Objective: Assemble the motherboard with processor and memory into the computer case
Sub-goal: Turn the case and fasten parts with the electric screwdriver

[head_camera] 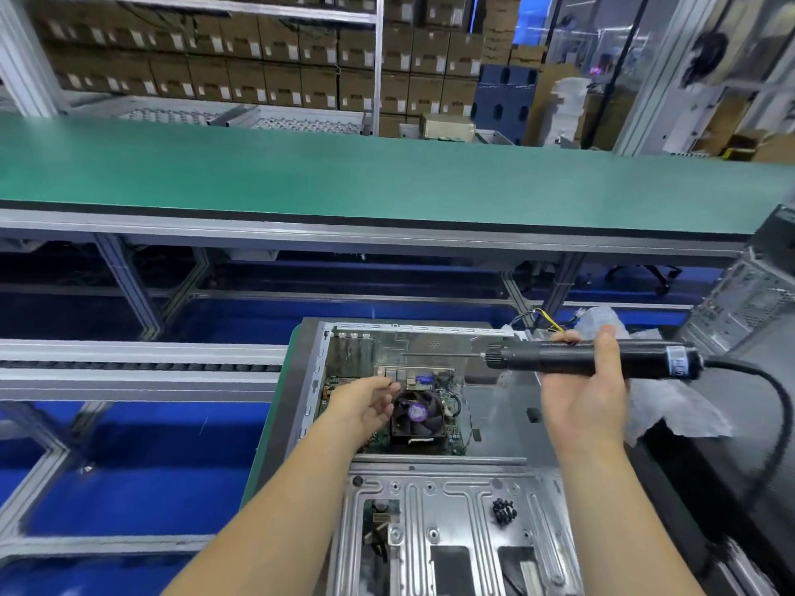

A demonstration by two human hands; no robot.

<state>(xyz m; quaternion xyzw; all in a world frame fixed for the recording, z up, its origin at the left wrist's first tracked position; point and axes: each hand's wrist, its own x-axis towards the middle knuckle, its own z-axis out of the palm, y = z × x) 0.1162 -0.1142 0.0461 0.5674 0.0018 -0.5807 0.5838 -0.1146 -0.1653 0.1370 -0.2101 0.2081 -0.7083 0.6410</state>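
Taking the open silver sheet-metal computer case [430, 501] as the landmark, its nearest part is a ribbed steel panel where a small heap of black screws [504, 511] lies on the right side, closer to the right forearm than to the left. Past the case's cross bar, in its far bay, the green motherboard with a black cooler fan and purple hub [416, 417] lies flat on the case floor, already seated inside. The left hand [365, 404] hovers over the board's left edge, just beside the fan, fingers loosely spread and relaxed, holding nothing that can be made out. The right hand [585, 395] is raised above the case's right wall, fingers wrapped around a black corded electric screwdriver [593, 359]. The tool's long axis runs level, left to right, its thin bit aimed left across the far half of the case rather than down at the board. To drive a screw, it would probably have to tip upright. Beyond the case stretches the long green table [387, 182].
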